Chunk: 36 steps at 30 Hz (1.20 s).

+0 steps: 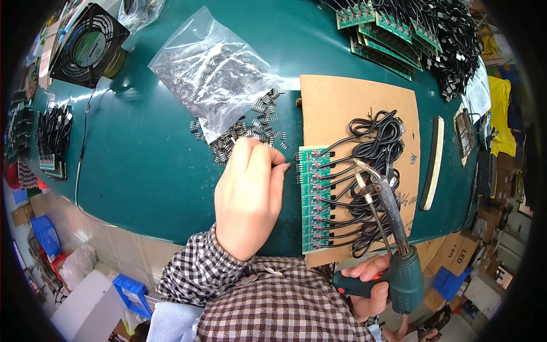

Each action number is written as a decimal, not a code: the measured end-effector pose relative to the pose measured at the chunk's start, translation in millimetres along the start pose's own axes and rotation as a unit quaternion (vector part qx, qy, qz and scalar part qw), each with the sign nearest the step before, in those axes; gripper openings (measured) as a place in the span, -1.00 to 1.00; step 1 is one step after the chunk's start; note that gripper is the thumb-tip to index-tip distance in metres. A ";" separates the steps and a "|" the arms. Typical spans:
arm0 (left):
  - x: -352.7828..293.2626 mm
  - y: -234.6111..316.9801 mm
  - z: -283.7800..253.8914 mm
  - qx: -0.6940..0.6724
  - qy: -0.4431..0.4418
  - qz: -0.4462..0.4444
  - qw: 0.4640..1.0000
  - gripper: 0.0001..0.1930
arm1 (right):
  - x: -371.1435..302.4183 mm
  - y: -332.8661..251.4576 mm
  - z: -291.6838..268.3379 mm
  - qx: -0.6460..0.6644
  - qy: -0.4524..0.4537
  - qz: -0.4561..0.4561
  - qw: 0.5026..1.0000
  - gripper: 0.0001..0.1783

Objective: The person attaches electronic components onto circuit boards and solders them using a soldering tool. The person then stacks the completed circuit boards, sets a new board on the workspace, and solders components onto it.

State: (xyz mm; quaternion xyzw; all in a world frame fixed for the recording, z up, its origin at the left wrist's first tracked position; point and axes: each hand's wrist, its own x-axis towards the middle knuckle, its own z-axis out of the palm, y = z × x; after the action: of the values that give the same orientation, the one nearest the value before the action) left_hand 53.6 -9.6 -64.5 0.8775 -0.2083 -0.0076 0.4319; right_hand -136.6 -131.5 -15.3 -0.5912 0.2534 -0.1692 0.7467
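Note:
My left hand point(248, 191) is closed in a pinch just off the left edge of a green circuit board panel point(310, 211). Whatever lies between its fingertips is too small to make out. Small black pin connectors point(296, 159) stick out from the panel's upper left edge. My right hand point(370, 273) grips a green pistol-shaped soldering gun point(407, 279), its metal tip angled up over the coiled black cables point(379, 142). These cables run from red-marked joints on the panel. Beyond my left hand lie loose black pin connectors point(262, 122), spilling from a clear plastic bag point(205, 74).
A brown cardboard sheet point(353, 100) lies under the panel and cables. Stacked boards with black cables point(393, 34) fill the far right. A black fan point(88, 48) stands far left, near cabled boards point(53, 142). A pale strip point(432, 165) lies right of the cardboard.

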 end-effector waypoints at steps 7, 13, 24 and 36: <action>-41.1 51.3 -34.5 -0.503 -0.136 -0.260 0.813 -0.92 | 14.9 -19.6 20.3 -0.106 0.010 0.054 0.993 -0.56; -55.0 62.4 -29.8 -0.545 -0.204 -0.232 0.780 -0.89 | 31.4 -14.7 32.9 -0.105 -0.028 -0.009 0.994 -0.72; -57.4 56.0 -40.3 -0.464 -0.288 -0.259 0.797 -0.90 | 32.3 -13.6 35.8 -0.183 -0.051 -0.035 0.981 -0.73; -30.0 22.1 -9.5 -0.367 -0.092 -0.275 0.884 -0.90 | -5.2 -11.5 16.7 -0.091 0.064 -0.003 0.994 -0.55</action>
State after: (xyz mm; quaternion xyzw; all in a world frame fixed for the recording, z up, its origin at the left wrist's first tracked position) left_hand 20.1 -3.2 -46.7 0.6736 0.0207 -0.2825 0.6827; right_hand -130.6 -118.2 -0.3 -0.6458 0.3130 -0.1854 0.6713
